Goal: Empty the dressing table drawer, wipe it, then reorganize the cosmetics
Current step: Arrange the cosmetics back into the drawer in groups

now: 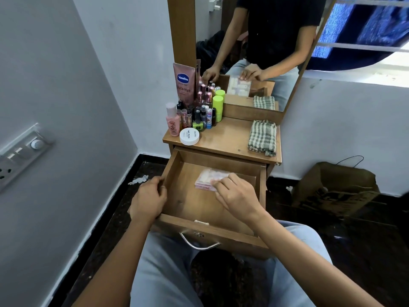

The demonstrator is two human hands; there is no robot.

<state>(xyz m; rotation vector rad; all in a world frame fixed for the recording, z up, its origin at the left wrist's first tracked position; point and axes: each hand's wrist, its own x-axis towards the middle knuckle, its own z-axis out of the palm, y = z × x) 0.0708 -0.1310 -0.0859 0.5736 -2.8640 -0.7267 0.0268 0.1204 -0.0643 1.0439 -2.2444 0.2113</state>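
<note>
The wooden drawer [177, 178] of the dressing table is pulled out. Inside it I see only a clear flat packet [208, 177] with pale pink and white contents. My right hand [234, 193] holds the packet at its right end, fingers curled on it. My left hand [148, 198] grips the drawer's left wall. Several cosmetics [197, 114] stand bunched at the back left of the tabletop [225, 136]: a pink Vaseline tube [183, 83], a pink bottle [173, 122], a white round jar [189, 136], green bottles and small tubes. A folded checked cloth [263, 137] lies on the right.
A mirror [254, 52] stands behind the tabletop and reflects me. A grey wall with a switch panel [22, 151] is on the left. A brown paper bag [336, 189] sits on the dark floor at the right. The drawer's metal handle [199, 242] is above my knees.
</note>
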